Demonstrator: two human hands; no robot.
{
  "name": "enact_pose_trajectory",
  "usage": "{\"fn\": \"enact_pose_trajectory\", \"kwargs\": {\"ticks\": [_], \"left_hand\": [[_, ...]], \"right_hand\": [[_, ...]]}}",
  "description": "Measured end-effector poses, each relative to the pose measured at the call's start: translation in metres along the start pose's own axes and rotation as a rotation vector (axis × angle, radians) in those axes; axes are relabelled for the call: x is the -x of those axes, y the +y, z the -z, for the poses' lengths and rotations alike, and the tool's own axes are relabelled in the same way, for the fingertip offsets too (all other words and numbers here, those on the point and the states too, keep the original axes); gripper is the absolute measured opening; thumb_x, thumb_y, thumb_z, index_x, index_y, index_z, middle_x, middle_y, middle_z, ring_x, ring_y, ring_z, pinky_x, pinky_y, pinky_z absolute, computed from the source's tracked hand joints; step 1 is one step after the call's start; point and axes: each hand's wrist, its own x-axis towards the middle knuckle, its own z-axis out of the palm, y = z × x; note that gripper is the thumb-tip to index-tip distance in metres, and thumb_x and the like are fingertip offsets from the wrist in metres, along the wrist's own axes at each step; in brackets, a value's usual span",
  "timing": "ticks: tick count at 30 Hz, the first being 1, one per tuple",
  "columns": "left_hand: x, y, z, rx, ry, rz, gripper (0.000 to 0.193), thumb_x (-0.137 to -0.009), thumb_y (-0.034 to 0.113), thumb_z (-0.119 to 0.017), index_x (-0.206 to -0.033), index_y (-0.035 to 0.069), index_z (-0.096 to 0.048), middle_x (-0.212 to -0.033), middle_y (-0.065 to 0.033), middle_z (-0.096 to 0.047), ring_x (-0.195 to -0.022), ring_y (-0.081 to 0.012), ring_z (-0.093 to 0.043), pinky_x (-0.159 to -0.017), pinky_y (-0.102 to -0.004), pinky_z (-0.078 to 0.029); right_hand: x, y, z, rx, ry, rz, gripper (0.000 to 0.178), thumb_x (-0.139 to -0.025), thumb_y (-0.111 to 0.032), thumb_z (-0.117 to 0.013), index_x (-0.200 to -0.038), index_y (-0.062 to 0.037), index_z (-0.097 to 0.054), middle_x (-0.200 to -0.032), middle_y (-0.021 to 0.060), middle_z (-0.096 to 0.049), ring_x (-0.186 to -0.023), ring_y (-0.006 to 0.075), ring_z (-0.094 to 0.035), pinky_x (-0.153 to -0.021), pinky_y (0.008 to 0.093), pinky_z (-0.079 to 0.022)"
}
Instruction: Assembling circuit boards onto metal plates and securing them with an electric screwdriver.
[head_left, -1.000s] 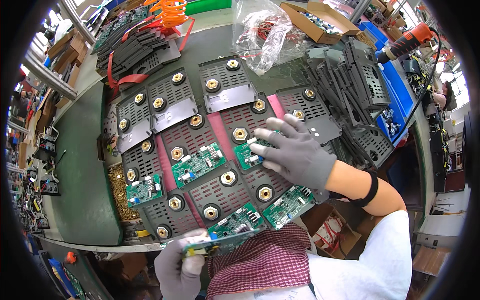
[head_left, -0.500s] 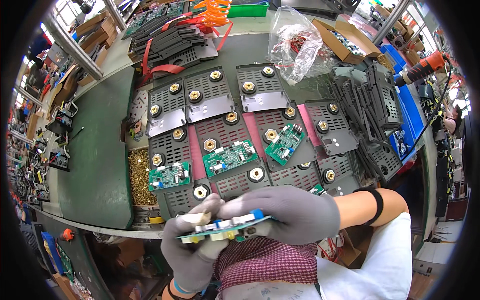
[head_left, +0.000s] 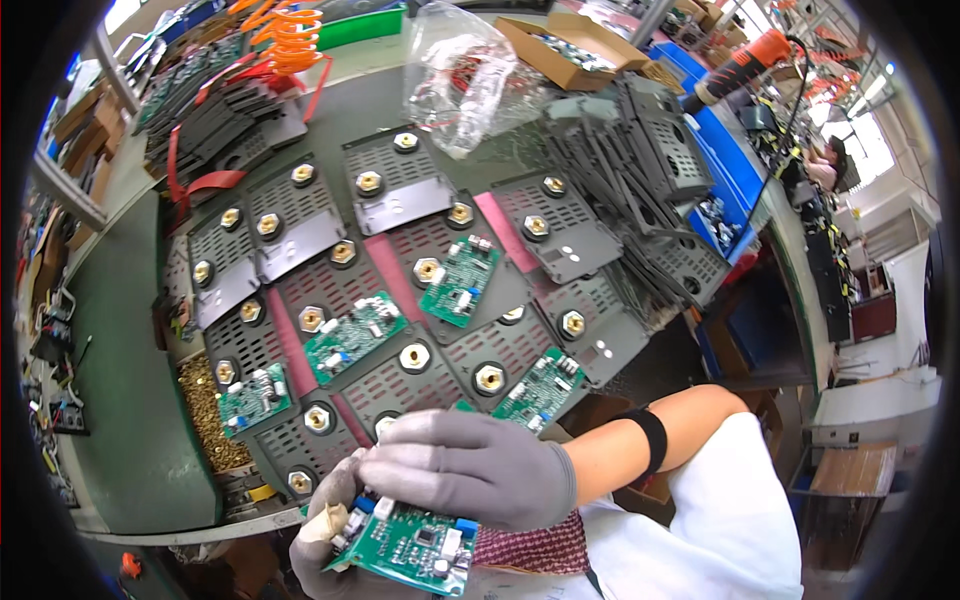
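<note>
Left hand (head_left: 312, 555), gloved, gripping one green circuit board (head_left: 418, 552) by its edge, liable to drop should that hold slip; right hand (head_left: 478, 468), gloved, fingers together over the board's top, grip indeterminable; maroon checked cloth (head_left: 530, 548), partly behind the board.

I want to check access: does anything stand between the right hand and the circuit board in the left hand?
Nothing visible does. The right hand lies over the upper edge of the circuit board, while the left hand holds its left side.
</note>
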Motion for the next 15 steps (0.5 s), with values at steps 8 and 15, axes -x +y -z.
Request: {"fn": "enact_pose_trajectory", "kwargs": {"ticks": [8,15], "left_hand": [[-0.021,0.033,0.021,-0.346,-0.370,0.089,0.030,-0.081,0.013,-0.070,-0.104,0.006,-0.052,-0.116,-0.0224,-0.057,-0.104,-0.0386,-0.060,-0.091,-0.0553,-0.049],[-0.011,0.031,0.031,-0.517,-0.547,-0.034,0.027,-0.085,0.008,-0.065,-0.106,0.002,-0.049,-0.111,-0.0238,-0.059,-0.093,-0.0420,-0.062,-0.084,-0.0585,-0.052]], "right_hand": [[0.058,0.018,0.129,0.102,0.230,-0.848,0.058,-0.096,-0.031,-0.048,-0.143,-0.0052,-0.026,-0.101,0.0100,-0.065,-0.082,0.0187,-0.064,-0.072,0.0317,-0.051],[0.074,0.017,0.174,0.097,0.101,-0.849,0.059,-0.097,-0.030,-0.047,-0.145,-0.0043,-0.025,-0.116,0.0142,-0.061,-0.094,0.0212,-0.062,-0.089,0.0329,-0.046]]}}
